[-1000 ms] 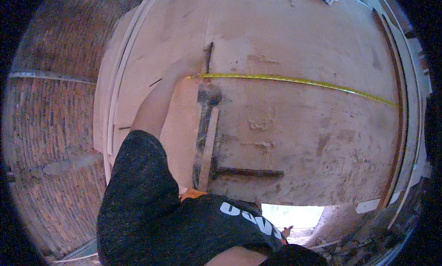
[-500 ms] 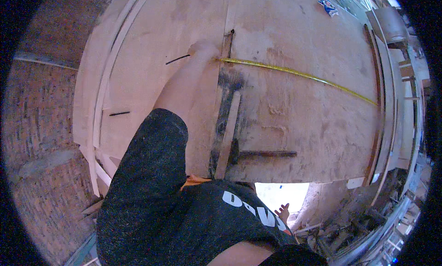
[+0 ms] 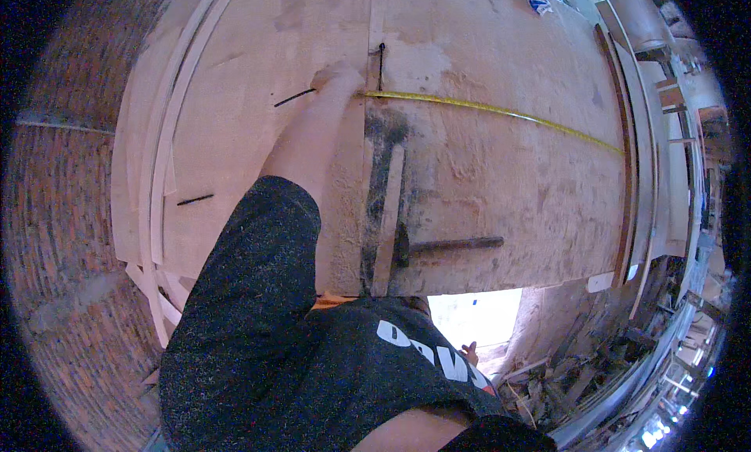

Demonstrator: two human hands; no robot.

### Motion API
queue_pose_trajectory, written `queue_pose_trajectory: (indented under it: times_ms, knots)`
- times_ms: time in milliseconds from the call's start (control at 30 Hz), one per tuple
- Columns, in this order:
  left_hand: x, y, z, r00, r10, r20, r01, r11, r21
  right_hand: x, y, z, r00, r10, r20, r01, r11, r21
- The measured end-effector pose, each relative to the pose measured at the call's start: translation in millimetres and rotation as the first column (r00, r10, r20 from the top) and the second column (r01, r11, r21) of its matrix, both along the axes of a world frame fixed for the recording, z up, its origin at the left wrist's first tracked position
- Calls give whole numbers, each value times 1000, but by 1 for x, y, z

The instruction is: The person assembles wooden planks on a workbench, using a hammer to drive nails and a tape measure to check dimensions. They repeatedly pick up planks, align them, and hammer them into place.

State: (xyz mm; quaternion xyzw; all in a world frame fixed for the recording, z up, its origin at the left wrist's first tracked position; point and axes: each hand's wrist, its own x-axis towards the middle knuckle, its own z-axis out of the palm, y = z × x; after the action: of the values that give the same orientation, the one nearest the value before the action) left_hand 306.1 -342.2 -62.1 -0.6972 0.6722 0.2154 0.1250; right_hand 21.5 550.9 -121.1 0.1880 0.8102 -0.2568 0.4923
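Observation:
My left hand (image 3: 338, 77) reaches far out over a large plywood sheet (image 3: 508, 186) and presses on the end of a yellow tape measure (image 3: 501, 112). The tape runs from my fingers to the right, across the sheet to its right edge. My bare forearm and dark sleeve (image 3: 258, 249) cross the sheet from the lower left. A few fingers (image 3: 469, 350), seemingly of my right hand, show below the sheet's near edge beside my black shirt; what they hold is hidden.
A square with a wooden stock (image 3: 389, 217) and a dark blade (image 3: 458, 245) lies on the near part of the sheet. Thin dark rods (image 3: 296, 98) (image 3: 195, 199) (image 3: 381, 61) lie nearby. More sheets are stacked at the left (image 3: 145, 178), before a brick wall (image 3: 55, 217). Scrap wood (image 3: 579, 382) lies at lower right.
The view has swung and drawn closer to the sheet. My left hand stays on the tape's end, reaching a little farther up, and a short dark rod beside it has come into sight.

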Motion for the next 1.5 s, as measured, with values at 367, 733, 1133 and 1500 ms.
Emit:
queue_pose_trajectory:
  times_ms: [367,733,1133,1500]
  knots:
    - [2,29,54,1000,2,0,-2,1000,-27,18,-69,25,972,52,-227,-60,998,-27]
    - [20,24,28,952,-277,-131,248,947,-204,-8,-319,96,87,267,-960,-832,549,77]
    - [130,150,25,947,-53,-318,103,984,143,51,-333,93,-240,434,-868,-932,147,331]
    - [183,287,10,641,376,-669,138,801,582,101,-273,109,-72,624,-778,-888,315,335]
